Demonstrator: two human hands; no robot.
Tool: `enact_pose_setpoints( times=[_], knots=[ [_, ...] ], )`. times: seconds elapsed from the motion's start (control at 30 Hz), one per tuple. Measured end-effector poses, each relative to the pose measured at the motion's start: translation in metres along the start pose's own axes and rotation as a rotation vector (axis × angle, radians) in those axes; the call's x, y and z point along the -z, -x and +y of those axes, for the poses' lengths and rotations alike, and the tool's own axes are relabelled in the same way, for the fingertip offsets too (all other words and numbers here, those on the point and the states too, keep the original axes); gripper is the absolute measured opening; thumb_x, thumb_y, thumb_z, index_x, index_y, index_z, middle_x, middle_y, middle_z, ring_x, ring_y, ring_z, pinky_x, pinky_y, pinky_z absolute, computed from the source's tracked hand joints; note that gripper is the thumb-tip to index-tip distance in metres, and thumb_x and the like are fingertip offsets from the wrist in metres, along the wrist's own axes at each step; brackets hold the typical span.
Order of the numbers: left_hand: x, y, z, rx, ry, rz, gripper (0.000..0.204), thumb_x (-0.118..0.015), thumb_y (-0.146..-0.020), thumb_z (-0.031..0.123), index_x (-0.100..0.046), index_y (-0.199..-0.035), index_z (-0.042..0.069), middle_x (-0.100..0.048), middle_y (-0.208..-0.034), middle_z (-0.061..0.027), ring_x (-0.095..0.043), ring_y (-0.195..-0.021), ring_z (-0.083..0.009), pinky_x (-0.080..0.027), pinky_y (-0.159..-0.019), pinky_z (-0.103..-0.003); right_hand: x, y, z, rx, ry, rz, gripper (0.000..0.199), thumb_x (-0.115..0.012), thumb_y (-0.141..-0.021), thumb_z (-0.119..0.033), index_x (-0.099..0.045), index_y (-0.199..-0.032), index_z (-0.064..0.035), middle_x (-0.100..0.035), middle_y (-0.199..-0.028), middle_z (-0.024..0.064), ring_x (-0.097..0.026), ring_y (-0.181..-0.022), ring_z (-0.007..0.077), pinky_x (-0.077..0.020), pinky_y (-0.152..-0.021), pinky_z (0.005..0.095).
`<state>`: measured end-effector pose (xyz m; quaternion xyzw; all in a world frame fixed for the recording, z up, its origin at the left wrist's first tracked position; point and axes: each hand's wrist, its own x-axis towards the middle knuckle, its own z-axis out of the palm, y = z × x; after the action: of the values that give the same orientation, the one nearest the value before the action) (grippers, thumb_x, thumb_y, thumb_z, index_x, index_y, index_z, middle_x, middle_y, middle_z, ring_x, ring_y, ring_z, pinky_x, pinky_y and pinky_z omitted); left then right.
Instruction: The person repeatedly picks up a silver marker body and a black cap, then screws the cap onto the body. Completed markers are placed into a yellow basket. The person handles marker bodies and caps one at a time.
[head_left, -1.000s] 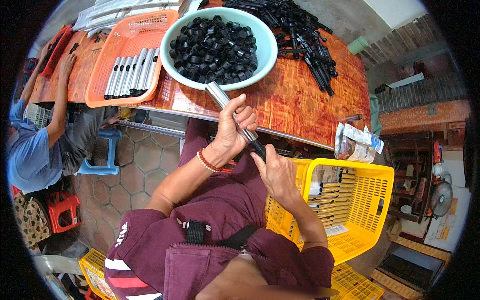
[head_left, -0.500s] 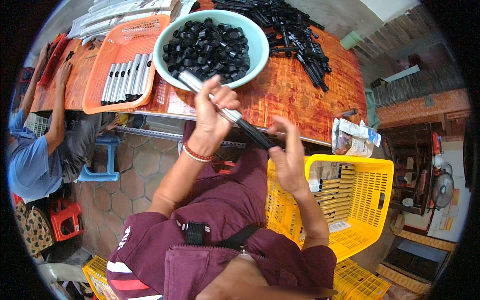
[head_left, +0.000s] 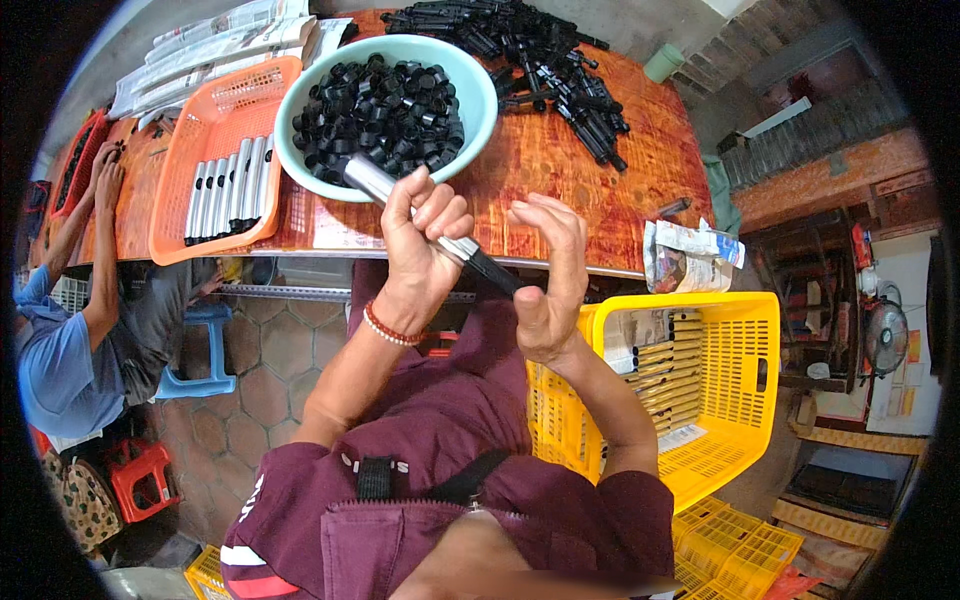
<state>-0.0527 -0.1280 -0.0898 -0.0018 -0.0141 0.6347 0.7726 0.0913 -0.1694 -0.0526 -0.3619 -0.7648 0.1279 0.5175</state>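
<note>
My left hand [head_left: 427, 235] is closed round a silver metal tube [head_left: 370, 178], held at a slant in front of the bowl. A black rod-like part [head_left: 490, 272] sticks out of the tube's lower end toward my right hand [head_left: 553, 275]. That hand is open, fingers raised and apart, its thumb and palm at the black part's end; I cannot tell if they press on it. Beyond the tube stands a pale green bowl [head_left: 478, 95] full of short black caps [head_left: 385, 115]. The tube's upper end overlaps the bowl's near rim in view.
Silver tubes [head_left: 232, 190] lie in an orange basket [head_left: 205, 125] at left. Black parts [head_left: 570, 90] are heaped at the table's back. A yellow crate [head_left: 735, 375] with gold-coloured tubes [head_left: 668, 375] stands at right, below a plastic bag [head_left: 690, 258]. A co-worker [head_left: 75, 350] sits at left.
My right hand has come closer to my left, its fingers lifting, and less of the black part shows. My left hand keeps its grip on the tube. The whole view has shifted slightly.
</note>
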Motion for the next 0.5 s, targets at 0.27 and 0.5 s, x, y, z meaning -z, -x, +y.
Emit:
enact_pose_setpoints(
  times=[0.27,0.5],
  knots=[
    [-0.004,-0.007,0.003,0.016,0.056,-0.025,0.034,-0.049,-0.095,0.016,-0.038,-0.064,0.016,-0.028,-0.05,0.0084,-0.028,-0.043,-0.0042,-0.03,-0.043,-0.02,0.01,0.005,0.001,-0.048,-0.035,0.072,0.074,-0.031,-0.093,-0.064,-0.054,-0.116,0.0032,-0.057,-0.11,0.0182,-0.052,-0.111,0.0355,-0.0361,-0.098,0.0439],
    [-0.01,-0.004,-0.016,0.015,-0.049,0.073,0.033,-0.049,-0.096,0.017,-0.038,-0.064,0.017,-0.028,-0.049,0.0093,-0.025,-0.043,-0.003,-0.028,-0.042,-0.019,0.004,0.012,0.006,-0.154,-0.118,0.078,0.066,-0.035,-0.096,-0.056,-0.053,-0.115,0.0043,-0.055,-0.113,0.0197,-0.051,-0.113,0.0351,-0.0361,-0.099,0.043]
  ],
)
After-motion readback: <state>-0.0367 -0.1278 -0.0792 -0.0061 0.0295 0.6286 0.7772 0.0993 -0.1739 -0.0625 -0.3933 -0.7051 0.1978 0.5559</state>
